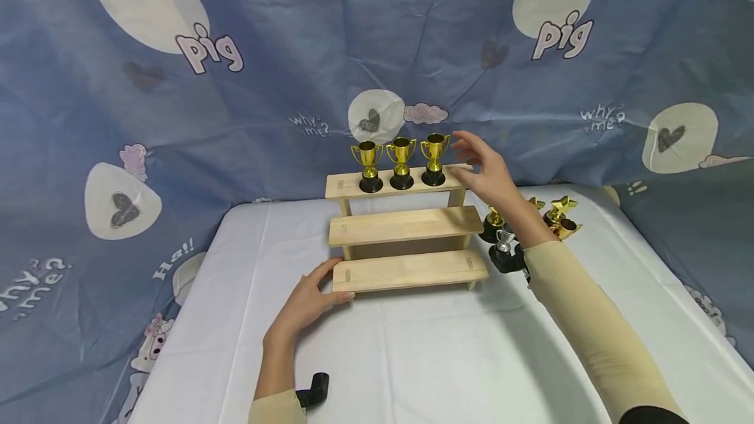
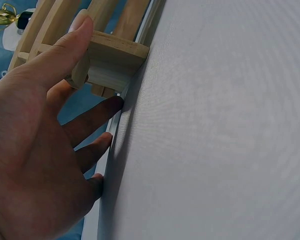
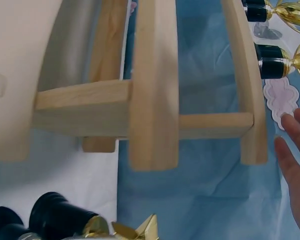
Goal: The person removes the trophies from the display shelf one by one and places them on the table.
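Observation:
A three-tier wooden shelf (image 1: pixel 406 271) stands on the table. Its lowest board's left end is pinched by my left hand (image 1: pixel 306 300), the thumb against the board in the left wrist view. Three gold trophy cups with black bases line the top board: a left one (image 1: pixel 370 165), a middle one (image 1: pixel 402 162) and a right one (image 1: pixel 434 159). Just right of the right cup is my right hand (image 1: pixel 484 172), over the top board's right end, fingers spread loosely and holding nothing. In the right wrist view, the fingers (image 3: pixel 290 160) show apart from the cup bases (image 3: pixel 270 61).
Right of the shelf, several more trophies stand close together, partly behind the right forearm: a gold star trophy (image 1: pixel 559 209), a small silver cup (image 1: pixel 503 241) and a gold cup (image 1: pixel 567 228). A white cloth (image 1: pixel 412 358) covers the table; a printed blue curtain (image 1: pixel 283 70) hangs behind.

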`<act>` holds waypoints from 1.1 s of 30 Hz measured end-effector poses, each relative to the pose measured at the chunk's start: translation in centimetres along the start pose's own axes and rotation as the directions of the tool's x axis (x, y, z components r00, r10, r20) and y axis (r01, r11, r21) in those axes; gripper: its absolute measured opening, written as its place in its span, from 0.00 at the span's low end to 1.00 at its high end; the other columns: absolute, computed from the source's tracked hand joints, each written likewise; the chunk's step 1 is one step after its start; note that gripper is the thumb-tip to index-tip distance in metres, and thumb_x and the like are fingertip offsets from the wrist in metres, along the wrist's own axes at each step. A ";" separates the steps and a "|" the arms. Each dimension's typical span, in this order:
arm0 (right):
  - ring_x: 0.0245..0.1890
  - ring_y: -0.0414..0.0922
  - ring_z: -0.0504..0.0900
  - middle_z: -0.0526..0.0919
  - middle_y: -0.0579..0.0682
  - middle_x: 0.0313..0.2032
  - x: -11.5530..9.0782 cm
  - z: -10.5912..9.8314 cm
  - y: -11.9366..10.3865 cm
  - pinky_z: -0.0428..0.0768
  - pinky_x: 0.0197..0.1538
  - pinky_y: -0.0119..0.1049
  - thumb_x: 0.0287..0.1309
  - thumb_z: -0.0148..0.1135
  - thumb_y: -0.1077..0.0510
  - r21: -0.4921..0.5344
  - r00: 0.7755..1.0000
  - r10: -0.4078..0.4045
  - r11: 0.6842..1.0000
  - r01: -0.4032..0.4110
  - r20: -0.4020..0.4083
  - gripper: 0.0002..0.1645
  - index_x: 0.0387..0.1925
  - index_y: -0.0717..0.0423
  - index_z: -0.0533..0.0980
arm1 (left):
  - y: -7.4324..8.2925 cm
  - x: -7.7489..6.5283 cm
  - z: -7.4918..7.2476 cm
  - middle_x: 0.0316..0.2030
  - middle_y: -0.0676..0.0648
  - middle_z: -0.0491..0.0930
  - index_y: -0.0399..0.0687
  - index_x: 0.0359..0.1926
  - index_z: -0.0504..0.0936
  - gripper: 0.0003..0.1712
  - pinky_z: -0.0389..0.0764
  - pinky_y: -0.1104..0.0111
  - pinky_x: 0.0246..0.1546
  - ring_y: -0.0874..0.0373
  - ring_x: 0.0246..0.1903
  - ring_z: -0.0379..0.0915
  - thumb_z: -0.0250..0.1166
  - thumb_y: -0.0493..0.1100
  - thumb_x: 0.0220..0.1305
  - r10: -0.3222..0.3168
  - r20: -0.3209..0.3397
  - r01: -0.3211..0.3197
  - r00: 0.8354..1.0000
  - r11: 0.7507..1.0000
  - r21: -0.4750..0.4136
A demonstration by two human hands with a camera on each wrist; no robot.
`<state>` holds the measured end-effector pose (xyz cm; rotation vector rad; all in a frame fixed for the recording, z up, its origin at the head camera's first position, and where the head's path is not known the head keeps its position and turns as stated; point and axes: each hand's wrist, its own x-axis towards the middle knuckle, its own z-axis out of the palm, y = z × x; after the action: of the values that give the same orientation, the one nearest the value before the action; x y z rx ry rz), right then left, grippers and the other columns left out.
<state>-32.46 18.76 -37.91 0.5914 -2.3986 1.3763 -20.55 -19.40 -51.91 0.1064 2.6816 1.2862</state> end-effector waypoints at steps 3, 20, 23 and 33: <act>0.60 0.54 0.76 0.75 0.53 0.63 0.8 0.3 -0.3 0.73 0.65 0.52 0.60 0.67 0.61 -0.006 1.000 -0.006 1.000 0.006 -0.004 0.41 0.72 0.38 0.64 | -0.1 0.0 0.0 0.73 0.49 0.64 0.69 0.70 0.67 0.50 0.32 0.42 0.78 0.47 0.76 0.52 0.75 0.68 0.46 0.002 -0.005 -0.002 1.000 1.000 -0.003; 0.60 0.52 0.74 0.73 0.52 0.65 1.7 1.6 -0.4 0.75 0.63 0.52 0.60 0.68 0.60 -0.030 0.999 -0.019 0.999 0.020 0.031 0.40 0.72 0.44 0.65 | 0.0 -0.2 -0.1 0.73 0.49 0.65 0.69 0.70 0.68 0.50 0.32 0.44 0.79 0.48 0.76 0.53 0.76 0.68 0.45 0.004 -0.010 -0.004 1.000 1.000 -0.016; 0.59 0.51 0.75 0.73 0.52 0.65 1.6 1.7 -0.4 0.75 0.63 0.52 0.61 0.67 0.60 -0.023 0.999 -0.033 0.999 0.033 0.019 0.40 0.72 0.43 0.65 | 0.0 -0.2 0.0 0.73 0.49 0.65 0.69 0.70 0.68 0.49 0.32 0.44 0.79 0.48 0.76 0.53 0.76 0.67 0.45 0.002 -0.011 -0.002 1.000 1.000 -0.016; 0.53 0.52 0.79 0.79 0.54 0.57 1.5 2.0 -0.8 0.78 0.61 0.50 0.62 0.66 0.58 -0.019 0.997 -0.056 0.998 0.055 -0.053 0.33 0.67 0.43 0.70 | -0.1 -0.1 0.0 0.73 0.50 0.65 0.70 0.70 0.68 0.49 0.32 0.44 0.79 0.48 0.76 0.53 0.76 0.67 0.45 0.004 -0.015 -0.004 1.000 1.000 -0.017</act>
<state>-33.51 16.32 -37.61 0.6043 -2.3317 1.3299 -20.41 -19.45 -51.97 0.1003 2.6830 1.3163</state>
